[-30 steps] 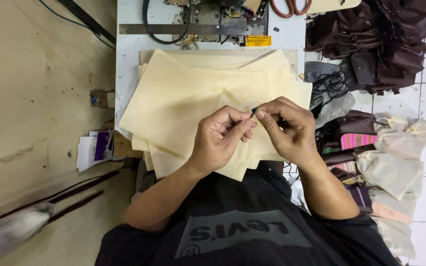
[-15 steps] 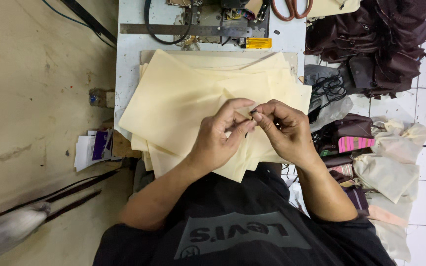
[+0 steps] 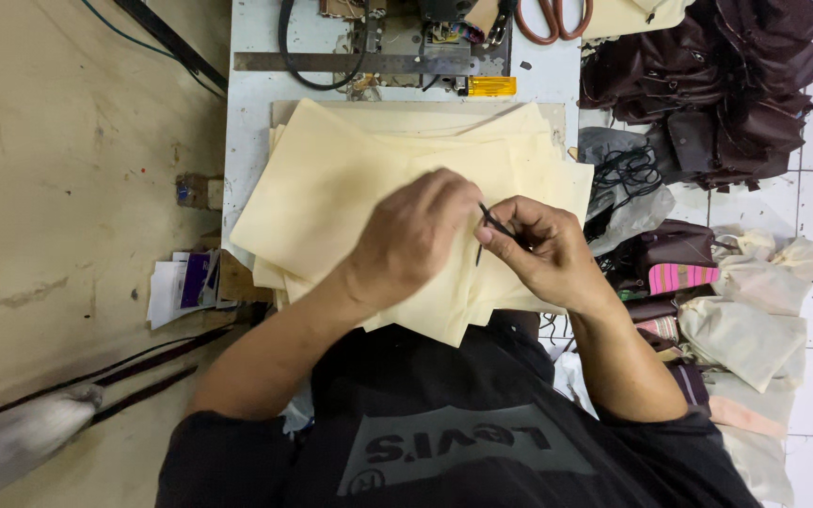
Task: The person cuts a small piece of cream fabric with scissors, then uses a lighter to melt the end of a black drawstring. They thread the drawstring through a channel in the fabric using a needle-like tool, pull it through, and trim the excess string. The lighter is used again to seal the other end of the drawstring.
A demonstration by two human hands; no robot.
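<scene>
Both hands meet above a stack of cream fabric sheets (image 3: 350, 188), forearms angling in from the lower corners of the view so the wrists converge near the middle. The left hand (image 3: 413, 235) is curled knuckles-up, fingers bent inward toward the other hand, and it seems to pinch the near end of a thin black cord (image 3: 493, 223), though its fingertips are hidden behind its own knuckles. The right hand (image 3: 538, 254) is turned palm-inward, thumb and forefinger pinched on that same cord, which pokes out as a short dark strand between the two hands, just above the top sheet. One cord is visible. The sheets lie fanned under and beyond the hands; their exact number cannot be counted, but several offset edges show. They rest on one white table (image 3: 247, 103), and past the hands at its far edge sit one sewing machine base (image 3: 425, 38) and one pair of orange-handled scissors (image 3: 557, 19). To the right of the right hand lies a heap of dark brown bags (image 3: 717, 85), and nearer, a pile of cream pouches (image 3: 745, 320).
</scene>
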